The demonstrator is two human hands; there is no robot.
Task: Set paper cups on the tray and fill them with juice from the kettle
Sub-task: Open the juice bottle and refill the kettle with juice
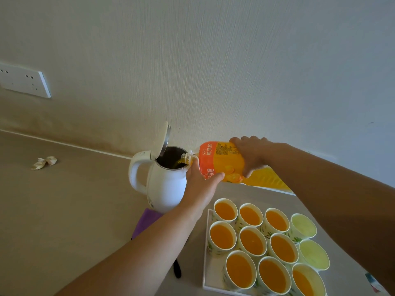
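Beige counter (74, 199) against a pale wall (213, 60); the kettle (164, 184) stands lid-up just past my left hand (201, 184). The bottle (222, 161) lies nearly level, long axis running from my right hand (250, 154) leftward into the kettle's mouth. Both hands clasp the bottle, left nearer the neck. Nearer me, the cups (253, 241) sit on the tray (205, 274), two unfilled.

Both arms extend forward, left hand (201, 184) gripping the bottle (220, 161) underneath, right hand (251, 155) on top (fingers curled).

Right forearm (320, 178) hides the bottle (222, 161)'s base; the bottom edge crops the tray (207, 263).
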